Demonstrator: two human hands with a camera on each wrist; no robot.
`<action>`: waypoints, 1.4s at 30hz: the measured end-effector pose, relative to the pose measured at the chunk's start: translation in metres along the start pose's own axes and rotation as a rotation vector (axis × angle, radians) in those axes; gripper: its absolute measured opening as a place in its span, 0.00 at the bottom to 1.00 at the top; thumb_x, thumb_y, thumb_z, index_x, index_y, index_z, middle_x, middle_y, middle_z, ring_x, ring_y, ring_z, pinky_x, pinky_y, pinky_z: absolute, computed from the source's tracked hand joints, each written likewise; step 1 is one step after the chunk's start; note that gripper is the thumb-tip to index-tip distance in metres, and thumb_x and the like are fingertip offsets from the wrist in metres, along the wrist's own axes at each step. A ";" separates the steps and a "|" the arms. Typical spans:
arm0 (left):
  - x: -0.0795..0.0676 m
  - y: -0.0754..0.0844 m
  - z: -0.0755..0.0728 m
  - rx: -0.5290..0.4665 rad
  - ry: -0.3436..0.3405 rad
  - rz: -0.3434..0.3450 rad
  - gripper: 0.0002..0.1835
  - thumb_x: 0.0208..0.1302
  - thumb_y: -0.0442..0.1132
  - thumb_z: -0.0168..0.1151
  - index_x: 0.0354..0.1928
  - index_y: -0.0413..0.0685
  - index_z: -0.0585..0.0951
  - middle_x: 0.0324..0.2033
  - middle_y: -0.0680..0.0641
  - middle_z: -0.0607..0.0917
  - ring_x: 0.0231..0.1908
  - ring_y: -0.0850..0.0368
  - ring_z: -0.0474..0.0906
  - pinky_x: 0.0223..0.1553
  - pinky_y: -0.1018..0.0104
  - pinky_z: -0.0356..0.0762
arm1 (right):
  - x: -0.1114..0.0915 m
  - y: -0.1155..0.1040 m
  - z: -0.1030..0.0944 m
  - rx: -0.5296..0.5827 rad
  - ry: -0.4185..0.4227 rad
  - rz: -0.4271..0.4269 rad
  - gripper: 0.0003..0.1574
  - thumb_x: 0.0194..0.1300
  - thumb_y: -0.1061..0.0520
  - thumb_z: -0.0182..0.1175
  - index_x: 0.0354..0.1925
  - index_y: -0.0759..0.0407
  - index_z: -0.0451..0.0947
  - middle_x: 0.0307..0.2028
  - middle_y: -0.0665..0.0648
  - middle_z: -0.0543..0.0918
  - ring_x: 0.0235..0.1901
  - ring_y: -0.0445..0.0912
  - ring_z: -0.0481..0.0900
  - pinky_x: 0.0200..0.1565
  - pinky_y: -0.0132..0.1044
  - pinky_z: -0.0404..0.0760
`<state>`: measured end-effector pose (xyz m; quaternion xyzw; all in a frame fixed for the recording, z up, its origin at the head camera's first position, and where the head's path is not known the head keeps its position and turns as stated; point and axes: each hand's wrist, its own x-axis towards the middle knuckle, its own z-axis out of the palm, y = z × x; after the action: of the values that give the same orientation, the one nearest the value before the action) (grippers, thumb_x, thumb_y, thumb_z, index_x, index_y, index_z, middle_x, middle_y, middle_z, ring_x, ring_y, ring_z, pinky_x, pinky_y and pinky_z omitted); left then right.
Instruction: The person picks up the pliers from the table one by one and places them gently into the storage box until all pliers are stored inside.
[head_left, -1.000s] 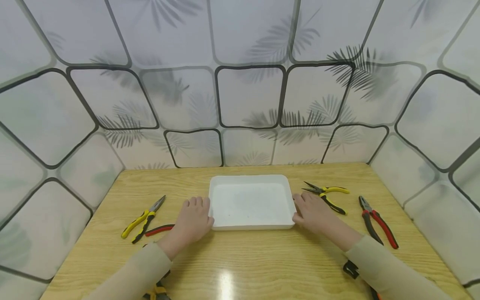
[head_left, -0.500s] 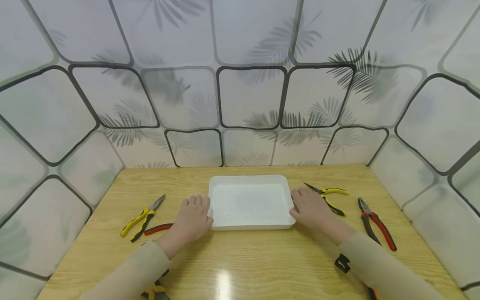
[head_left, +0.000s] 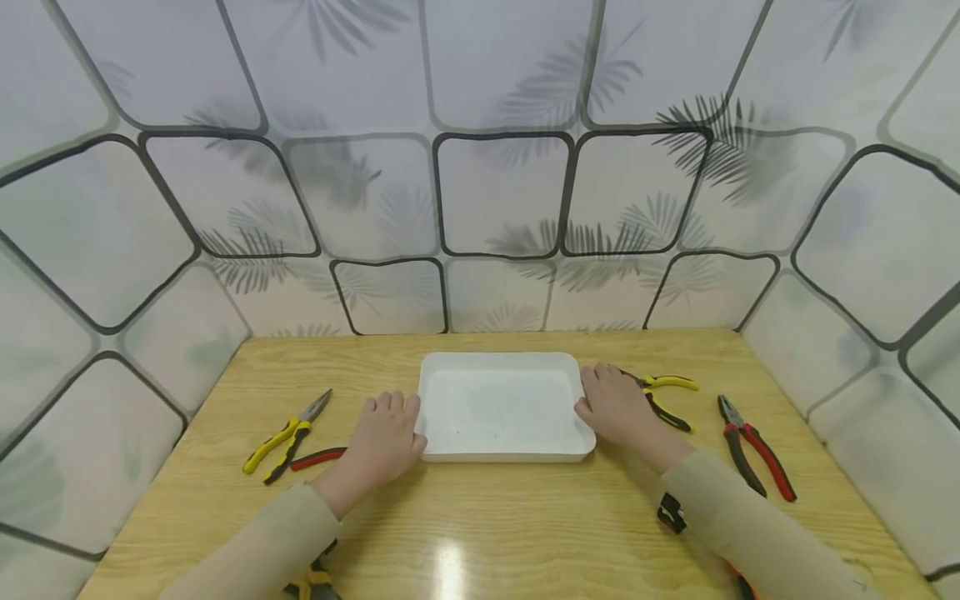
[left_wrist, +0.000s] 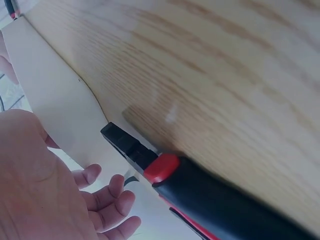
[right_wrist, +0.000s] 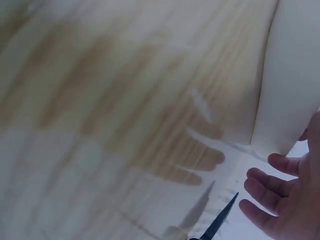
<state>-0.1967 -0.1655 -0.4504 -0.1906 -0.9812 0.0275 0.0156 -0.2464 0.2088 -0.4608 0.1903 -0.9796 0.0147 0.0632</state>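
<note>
Loosely bent and unclenched, the fingers of the left hand (head_left: 386, 437) and the right hand (head_left: 617, 406) rest against the short ends of a white tray (head_left: 510, 457), flat on the wooden surface (head_left: 517, 517) just below the frame's centre. Out at middle left lie yellow-and-black pliers (head_left: 300, 427) and a partly hidden red-handled tool (head_left: 318, 458); at middle right, another yellow-handled pair (head_left: 667, 382) and, farther out, red-and-black pliers (head_left: 741, 427).

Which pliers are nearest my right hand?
The yellow-and-black pliers partly hidden behind your right hand; the red-and-black pliers lie farther right, the others farther off.
</note>
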 end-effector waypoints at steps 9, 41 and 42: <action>-0.002 0.004 -0.002 0.000 0.002 -0.006 0.15 0.73 0.45 0.58 0.44 0.39 0.70 0.38 0.39 0.73 0.43 0.41 0.73 0.49 0.45 0.73 | 0.000 -0.001 0.002 -0.003 0.020 -0.003 0.13 0.71 0.57 0.55 0.46 0.68 0.71 0.35 0.64 0.73 0.33 0.54 0.68 0.35 0.47 0.73; -0.011 -0.023 -0.005 -0.053 0.082 0.013 0.23 0.79 0.48 0.57 0.61 0.35 0.76 0.53 0.32 0.80 0.58 0.32 0.77 0.60 0.36 0.74 | -0.003 -0.001 0.006 0.040 0.023 0.046 0.10 0.73 0.56 0.54 0.45 0.63 0.71 0.34 0.61 0.73 0.33 0.53 0.69 0.35 0.46 0.72; -0.011 -0.024 -0.005 -0.053 0.088 0.011 0.23 0.79 0.48 0.57 0.61 0.35 0.76 0.52 0.31 0.80 0.57 0.32 0.77 0.60 0.35 0.74 | -0.003 -0.001 0.006 0.039 0.022 0.047 0.10 0.73 0.56 0.54 0.45 0.62 0.71 0.34 0.61 0.73 0.33 0.53 0.69 0.35 0.46 0.71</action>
<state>-0.1952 -0.1919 -0.4441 -0.1975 -0.9788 -0.0069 0.0536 -0.2443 0.2088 -0.4672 0.1680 -0.9826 0.0376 0.0698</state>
